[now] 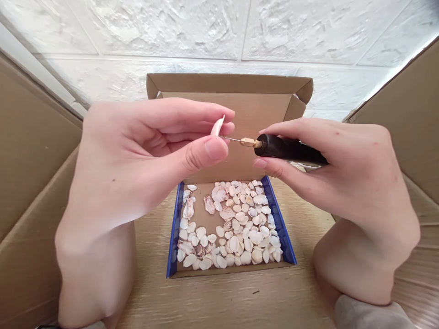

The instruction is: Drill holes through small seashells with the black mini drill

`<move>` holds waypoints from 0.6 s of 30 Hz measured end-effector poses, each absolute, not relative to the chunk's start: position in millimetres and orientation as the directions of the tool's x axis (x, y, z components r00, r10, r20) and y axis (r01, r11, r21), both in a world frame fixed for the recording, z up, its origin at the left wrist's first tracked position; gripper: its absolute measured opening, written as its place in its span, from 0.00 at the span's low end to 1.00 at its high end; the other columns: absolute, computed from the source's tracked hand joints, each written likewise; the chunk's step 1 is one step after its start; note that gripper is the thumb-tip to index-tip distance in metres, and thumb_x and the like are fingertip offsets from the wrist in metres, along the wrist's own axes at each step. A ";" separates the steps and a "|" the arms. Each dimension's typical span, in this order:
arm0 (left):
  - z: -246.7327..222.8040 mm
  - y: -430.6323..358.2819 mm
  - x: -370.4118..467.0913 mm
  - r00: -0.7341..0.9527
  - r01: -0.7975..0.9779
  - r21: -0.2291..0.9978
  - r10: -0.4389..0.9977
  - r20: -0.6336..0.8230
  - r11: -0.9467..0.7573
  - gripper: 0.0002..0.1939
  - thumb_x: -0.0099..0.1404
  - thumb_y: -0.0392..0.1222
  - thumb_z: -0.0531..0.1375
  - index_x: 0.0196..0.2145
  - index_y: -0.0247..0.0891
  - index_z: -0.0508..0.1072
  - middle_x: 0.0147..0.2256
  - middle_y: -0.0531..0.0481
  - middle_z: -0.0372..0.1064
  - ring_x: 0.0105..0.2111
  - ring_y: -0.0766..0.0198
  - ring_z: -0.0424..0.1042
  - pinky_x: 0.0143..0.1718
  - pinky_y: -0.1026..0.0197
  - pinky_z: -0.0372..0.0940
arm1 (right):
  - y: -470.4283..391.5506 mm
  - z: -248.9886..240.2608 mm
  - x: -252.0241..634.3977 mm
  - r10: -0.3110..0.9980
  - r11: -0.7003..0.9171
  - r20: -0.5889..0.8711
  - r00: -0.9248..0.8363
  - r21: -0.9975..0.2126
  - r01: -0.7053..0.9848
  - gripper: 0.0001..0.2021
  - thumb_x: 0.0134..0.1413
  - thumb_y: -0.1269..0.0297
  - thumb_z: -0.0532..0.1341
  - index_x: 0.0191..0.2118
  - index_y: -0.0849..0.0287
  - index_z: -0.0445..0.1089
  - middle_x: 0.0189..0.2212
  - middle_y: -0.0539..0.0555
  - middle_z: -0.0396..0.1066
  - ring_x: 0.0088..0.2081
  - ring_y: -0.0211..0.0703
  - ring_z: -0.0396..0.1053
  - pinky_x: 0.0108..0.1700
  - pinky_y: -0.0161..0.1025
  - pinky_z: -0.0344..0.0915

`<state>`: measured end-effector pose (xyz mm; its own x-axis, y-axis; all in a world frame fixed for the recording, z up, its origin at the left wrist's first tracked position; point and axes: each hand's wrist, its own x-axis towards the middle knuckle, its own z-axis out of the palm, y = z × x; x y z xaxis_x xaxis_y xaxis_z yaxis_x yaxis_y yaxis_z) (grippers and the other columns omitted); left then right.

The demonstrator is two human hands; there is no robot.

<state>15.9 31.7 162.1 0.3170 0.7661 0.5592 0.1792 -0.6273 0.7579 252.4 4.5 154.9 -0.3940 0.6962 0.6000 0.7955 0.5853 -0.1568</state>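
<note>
Between the thumb and fingers of my left hand (147, 155) a small pale seashell (217, 127) is pinched on edge. My right hand (343, 169) grips a black mini electric drill (288, 148) with a brass chuck (251, 142). Its thin bit (230, 138) points left and meets the shell near my left thumb; whether it has gone into the shell I cannot tell. Both hands are above an open cardboard box (231, 270) with blue sides. Many white and pinkish shells (240, 224) lie inside it.
The box's raised lid (229, 82) stands behind my hands, before a white brick-patterned wall (171, 27). Brown cardboard panels rise at the left (30, 151) and right (398, 105). Beneath is a wood-grained table (219, 301) with a small dark fleck (255, 292).
</note>
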 end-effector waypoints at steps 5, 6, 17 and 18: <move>161.2 30.6 15.6 0.321 0.164 0.750 0.754 0.573 -0.640 0.12 0.59 0.40 0.70 0.42 0.43 0.82 0.40 0.53 0.80 0.40 0.56 0.80 0.37 0.58 0.80 | 3.7 155.0 252.3 0.703 0.590 0.586 -0.402 -0.165 0.791 0.07 0.61 0.59 0.62 0.44 0.51 0.71 0.34 0.48 0.77 0.34 0.43 0.75 0.33 0.40 0.66; 161.1 30.4 15.5 0.317 0.165 0.749 0.754 0.575 -0.642 0.12 0.59 0.39 0.69 0.42 0.43 0.82 0.40 0.53 0.80 0.40 0.57 0.80 0.38 0.60 0.79 | 3.4 155.0 252.4 0.703 0.589 0.586 -0.403 -0.163 0.792 0.07 0.61 0.58 0.62 0.44 0.50 0.71 0.34 0.48 0.77 0.34 0.43 0.75 0.33 0.40 0.66; 162.8 30.1 17.2 0.302 0.222 0.758 0.783 0.544 -0.613 0.09 0.61 0.42 0.69 0.41 0.45 0.81 0.39 0.58 0.80 0.39 0.62 0.80 0.41 0.61 0.79 | 2.9 154.8 253.1 0.718 0.603 0.551 -0.425 -0.187 0.775 0.09 0.60 0.55 0.62 0.43 0.51 0.72 0.33 0.47 0.76 0.28 0.38 0.71 0.30 0.38 0.63; 162.5 30.3 17.3 0.296 0.228 0.754 0.782 0.549 -0.616 0.09 0.61 0.42 0.69 0.41 0.46 0.81 0.38 0.58 0.80 0.38 0.61 0.80 0.40 0.60 0.79 | 2.6 155.1 253.1 0.723 0.601 0.542 -0.428 -0.188 0.777 0.09 0.60 0.55 0.63 0.43 0.51 0.72 0.32 0.47 0.76 0.28 0.37 0.70 0.30 0.38 0.62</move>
<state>17.3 30.3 162.5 0.2959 0.7820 0.5486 0.2282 -0.6155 0.7544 253.1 2.6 155.1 -0.4283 0.7229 0.5422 0.7767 0.6012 -0.1881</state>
